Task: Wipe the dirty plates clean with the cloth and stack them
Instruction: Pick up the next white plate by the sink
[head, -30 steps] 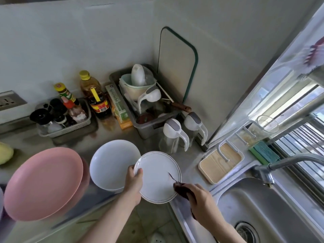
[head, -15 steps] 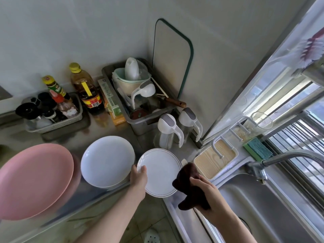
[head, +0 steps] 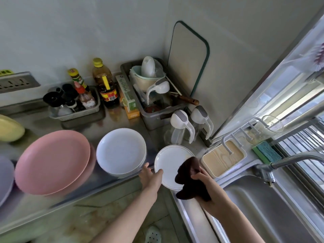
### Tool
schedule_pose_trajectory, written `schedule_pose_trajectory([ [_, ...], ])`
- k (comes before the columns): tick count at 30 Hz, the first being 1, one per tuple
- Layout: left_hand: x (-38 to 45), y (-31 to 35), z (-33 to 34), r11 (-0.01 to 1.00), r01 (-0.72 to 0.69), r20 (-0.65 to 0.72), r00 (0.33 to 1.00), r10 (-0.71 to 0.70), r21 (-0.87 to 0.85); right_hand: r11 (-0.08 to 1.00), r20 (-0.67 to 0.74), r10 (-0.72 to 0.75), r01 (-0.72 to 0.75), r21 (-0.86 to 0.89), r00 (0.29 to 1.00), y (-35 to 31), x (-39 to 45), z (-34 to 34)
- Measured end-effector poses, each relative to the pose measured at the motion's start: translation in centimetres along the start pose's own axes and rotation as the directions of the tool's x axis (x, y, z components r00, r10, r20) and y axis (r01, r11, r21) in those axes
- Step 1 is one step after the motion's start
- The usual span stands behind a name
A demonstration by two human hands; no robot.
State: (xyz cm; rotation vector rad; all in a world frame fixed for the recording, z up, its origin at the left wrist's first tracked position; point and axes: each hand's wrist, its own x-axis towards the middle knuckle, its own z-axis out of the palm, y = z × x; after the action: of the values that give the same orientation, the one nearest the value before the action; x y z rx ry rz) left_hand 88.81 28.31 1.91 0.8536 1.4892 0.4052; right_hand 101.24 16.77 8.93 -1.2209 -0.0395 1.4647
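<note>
Head view, looking down into a kitchen corner: the left hand [head: 151, 176] grips the left rim of a rimmed plate [head: 168, 165] just below the middle of the frame, thumb curled over the edge on top and the other fingers hidden underneath. The right hand [head: 206, 186] is closed around a dark brown cloth [head: 188, 174], bunched in the fist, with one lobe pressed on the plate's right side and another hanging off its lower edge. The plate is white with a thin line near the rim, held tilted at the front edge of the counter [head: 112, 120], partly over the floor; the part not covered by the cloth looks clean, with no stain I can make out. Just left of it a stack of white plates [head: 121, 151] sits on the counter, close to the left hand's knuckles; whether they touch I cannot tell. Further left lie pink plates [head: 52, 162], one on another, blurred, and a pale plate [head: 5, 179] is cut off at the left edge. At lower right is the steel sink [head: 263, 211] with the tap [head: 284, 162] over it, and a wood-grain tray [head: 222, 160] lies between plate and tap. A grey bin [head: 154, 118] of utensils stands in the corner above, with two jugs [head: 191, 125] in front of it.
</note>
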Motion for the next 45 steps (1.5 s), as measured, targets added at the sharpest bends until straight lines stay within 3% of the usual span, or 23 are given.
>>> schedule_pose_trajectory([
  [3, -3.4, 1.4, -4.2, 0.981, 0.070, 0.211, 0.977, -0.030, -0.182, 0.998, 0.090, 0.011, -0.005, -0.062, 0.996, 0.8, 0.0, 3.7],
  [5, -5.7, 2.2, -8.0, 0.920, 0.215, 0.416, 0.907, -0.063, -0.328, 0.992, 0.149, 0.026, -0.008, -0.126, 0.989, 1.8, 0.0, 7.5],
  [7, -7.5, 2.4, -12.6, 0.862, 0.243, 0.492, 0.871, 0.008, -0.445, 0.986, 0.261, 0.041, 0.002, -0.164, 0.965, 3.0, -0.7, 12.2],
  [9, -9.1, 2.6, -18.0, 0.805, 0.162, 0.407, 0.907, 0.106, -0.570, 0.982, 0.379, 0.064, 0.008, -0.186, 0.923, 4.7, -1.4, 17.6],
  [11, -10.5, 2.9, -23.5, 0.767, 0.008, 0.219, 0.960, 0.173, -0.641, 0.962, 0.438, 0.084, 0.042, -0.271, 0.895, 6.8, -2.0, 23.0],
  [13, -11.6, 2.4, -30.1, 0.797, -0.172, -0.013, 0.979, 0.202, -0.579, 0.900, 0.489, 0.083, 0.146, -0.412, 0.868, 9.4, -3.0, 28.8],
  [16, -15.0, -0.3, -40.4, 0.802, -0.345, -0.222, 0.937, 0.269, -0.487, 0.766, 0.576, 0.070, 0.326, -0.554, 0.814, 15.0, -5.0, 36.9],
  [21, -19.4, -8.1, -55.4, 0.733, -0.446, -0.446, 0.868, 0.216, -0.513, 0.465, 0.702, 0.110, 0.588, -0.662, 0.703, 26.8, -8.8, 47.3],
  [27, -23.5, -18.6, -68.2, 0.575, -0.530, -0.605, 0.793, 0.074, -0.623, 0.384, 0.701, 0.333, 0.588, -0.712, 0.631, 39.6, -12.0, 55.5],
  [30, -25.4, -24.4, -72.0, 0.530, -0.543, -0.644, 0.765, -0.009, -0.651, 0.277, 0.700, 0.471, 0.664, -0.695, 0.537, 46.6, -13.5, 58.1],
  [33, -26.6, -29.9, -75.1, 0.548, -0.514, -0.684, 0.713, -0.153, -0.659, 0.204, 0.680, 0.573, 0.723, -0.660, 0.458, 53.4, -14.4, 60.4],
  [36, -28.2, -34.7, -77.4, 0.567, -0.484, -0.720, 0.616, -0.321, -0.667, 0.134, 0.614, 0.691, 0.767, -0.627, 0.382, 60.4, -15.2, 62.5],
  [39, -28.9, -38.0, -79.0, 0.648, -0.375, -0.732, 0.509, -0.453, -0.663, 0.065, 0.545, 0.782, 0.829, -0.555, 0.303, 66.4, -15.7, 63.7],
  [41, -27.6, -40.9, -79.7, 0.709, -0.302, -0.757, 0.415, -0.505, -0.638, 0.040, 0.524, 0.805, 0.856, -0.516, 0.278, 69.3, -15.7, 63.9],
  [45, -24.6, -41.5, -81.8, 0.766, -0.253, -0.798, 0.318, -0.511, -0.591, -0.008, 0.541, 0.788, 0.884, -0.467, 0.293, 73.0, -15.0, 64.8],
])
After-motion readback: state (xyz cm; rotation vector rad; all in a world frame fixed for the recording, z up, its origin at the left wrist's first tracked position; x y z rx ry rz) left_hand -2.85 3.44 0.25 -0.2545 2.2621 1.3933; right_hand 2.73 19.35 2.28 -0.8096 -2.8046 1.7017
